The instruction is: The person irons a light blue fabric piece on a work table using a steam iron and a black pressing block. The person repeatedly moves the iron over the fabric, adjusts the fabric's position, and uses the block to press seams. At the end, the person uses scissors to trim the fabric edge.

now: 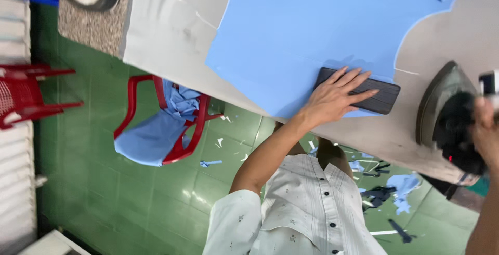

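**Head view: pressing blue cloth at the counter**

Head camera looked down on our two hands at the pale counter (171, 31). Our left hand (332, 96) lay flat, fingers (358, 75) spread wide, on a dark wooden block (382, 99) — pressing, not gripping — which sat on the near edge of the blue fabric (306, 23). Our right hand (486, 130) was wrapped closed round the black handle of the iron (442, 104), standing on the counter just beside the block. Below, a red chair (171, 120) held more blue cloth — scraps littered the green floor (104, 192).
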